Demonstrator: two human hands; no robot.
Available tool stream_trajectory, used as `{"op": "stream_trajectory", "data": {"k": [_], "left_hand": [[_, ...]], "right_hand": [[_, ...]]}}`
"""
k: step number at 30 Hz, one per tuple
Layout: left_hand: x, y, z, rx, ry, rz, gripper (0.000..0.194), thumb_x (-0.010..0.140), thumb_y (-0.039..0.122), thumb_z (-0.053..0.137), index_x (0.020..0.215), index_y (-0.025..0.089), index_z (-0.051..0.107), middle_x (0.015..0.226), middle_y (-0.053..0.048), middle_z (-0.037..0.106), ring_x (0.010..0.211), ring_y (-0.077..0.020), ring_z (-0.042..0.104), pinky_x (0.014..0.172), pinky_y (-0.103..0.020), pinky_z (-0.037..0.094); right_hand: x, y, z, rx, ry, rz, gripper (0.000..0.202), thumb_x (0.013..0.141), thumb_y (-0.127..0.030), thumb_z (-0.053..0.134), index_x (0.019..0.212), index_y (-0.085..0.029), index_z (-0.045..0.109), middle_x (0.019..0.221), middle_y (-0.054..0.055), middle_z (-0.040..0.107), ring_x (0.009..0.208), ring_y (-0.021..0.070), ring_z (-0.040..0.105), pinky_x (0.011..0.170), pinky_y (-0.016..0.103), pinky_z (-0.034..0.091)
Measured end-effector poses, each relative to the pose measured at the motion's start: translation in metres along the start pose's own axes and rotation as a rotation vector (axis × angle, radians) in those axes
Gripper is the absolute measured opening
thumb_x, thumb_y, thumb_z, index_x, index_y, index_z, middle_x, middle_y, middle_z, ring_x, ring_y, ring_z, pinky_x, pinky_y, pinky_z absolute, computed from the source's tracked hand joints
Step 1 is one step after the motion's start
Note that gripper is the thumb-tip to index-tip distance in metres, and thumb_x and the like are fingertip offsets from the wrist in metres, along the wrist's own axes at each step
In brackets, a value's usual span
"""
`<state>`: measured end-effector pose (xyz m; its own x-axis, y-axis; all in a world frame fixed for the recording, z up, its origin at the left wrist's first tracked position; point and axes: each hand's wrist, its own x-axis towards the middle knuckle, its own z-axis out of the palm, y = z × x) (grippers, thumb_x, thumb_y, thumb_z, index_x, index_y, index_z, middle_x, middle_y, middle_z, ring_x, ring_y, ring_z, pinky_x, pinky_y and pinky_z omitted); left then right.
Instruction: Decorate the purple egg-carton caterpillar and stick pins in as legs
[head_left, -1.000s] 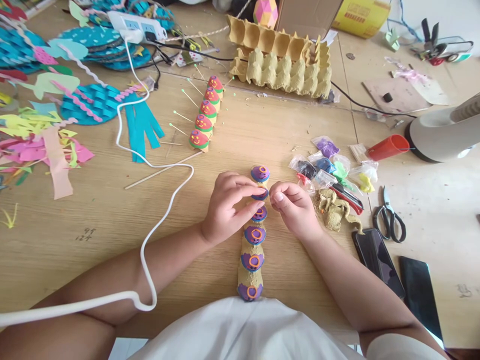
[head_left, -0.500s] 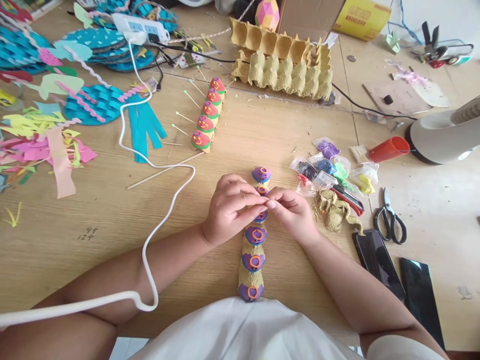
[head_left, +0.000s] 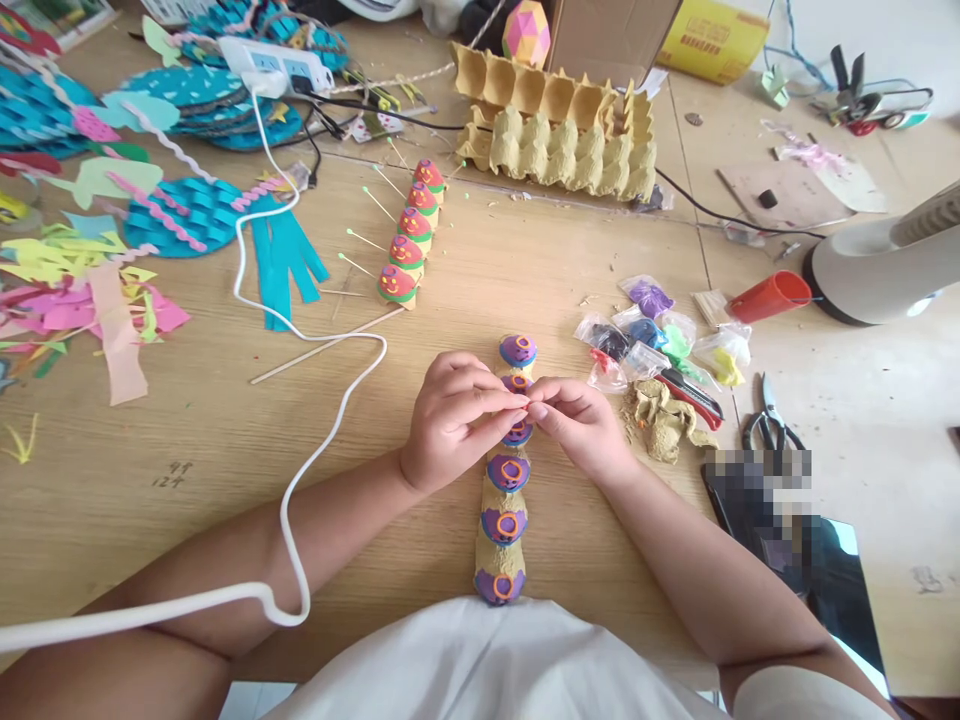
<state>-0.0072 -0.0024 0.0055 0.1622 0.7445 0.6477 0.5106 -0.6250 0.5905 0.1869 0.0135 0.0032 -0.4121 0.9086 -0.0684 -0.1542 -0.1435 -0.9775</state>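
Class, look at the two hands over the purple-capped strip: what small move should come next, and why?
Perhaps ease the right hand slightly aside: it meets the left hand above the purple-capped strip, together partly covering it, and anything pinched between them is too small to make out.

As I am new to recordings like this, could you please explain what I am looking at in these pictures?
There is no robot here, only a person's bare left hand and right hand. Every picture comes from one camera worn on that person's head, looking forward and down. On the wooden table, a bumpy strip with purple caps and orange rings lies beneath the hands. Their fingertips meet over it; whatever is in their grip is too small to make out. Farther off is a similar red-and-green strip; to the right lie small bags of colourful material, a cutter and scissors.
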Motion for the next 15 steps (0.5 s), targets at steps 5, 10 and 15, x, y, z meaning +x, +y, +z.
{"op": "stream_trajectory", "data": {"k": [5,10,15], "left_hand": [[0.0004,0.0005,-0.0003,-0.002,0.007,0.019,0.005,0.093,0.027,0.072,0.094,0.030,0.076,0.084,0.001,0.077,0.089,-0.0190,0.065,0.089,-0.042,0.053],[0.0006,0.0000,0.0007,-0.035,0.029,0.063,0.011,0.090,0.020,0.074,0.098,0.028,0.075,0.088,0.001,0.076,0.088,-0.0179,0.065,0.089,-0.041,0.053],[0.0000,0.0000,0.0013,-0.026,0.016,0.034,0.008,0.090,0.023,0.074,0.096,0.028,0.075,0.088,0.000,0.076,0.090,-0.0187,0.064,0.090,-0.041,0.053]], "right_hand": [[0.0007,0.0000,0.0005,0.032,0.010,0.011,0.029,0.079,-0.046,0.086,0.083,-0.020,0.074,0.076,0.001,0.071,0.069,0.0122,0.061,0.067,0.026,0.054],[0.0010,0.0002,0.0008,0.065,0.020,0.034,0.028,0.077,-0.044,0.088,0.082,-0.020,0.074,0.077,0.000,0.071,0.068,0.0112,0.061,0.067,0.025,0.054],[0.0023,0.0012,0.0000,0.115,0.000,0.062,0.029,0.076,-0.043,0.089,0.083,-0.020,0.073,0.078,0.000,0.070,0.069,0.0115,0.062,0.068,0.025,0.055]]}}
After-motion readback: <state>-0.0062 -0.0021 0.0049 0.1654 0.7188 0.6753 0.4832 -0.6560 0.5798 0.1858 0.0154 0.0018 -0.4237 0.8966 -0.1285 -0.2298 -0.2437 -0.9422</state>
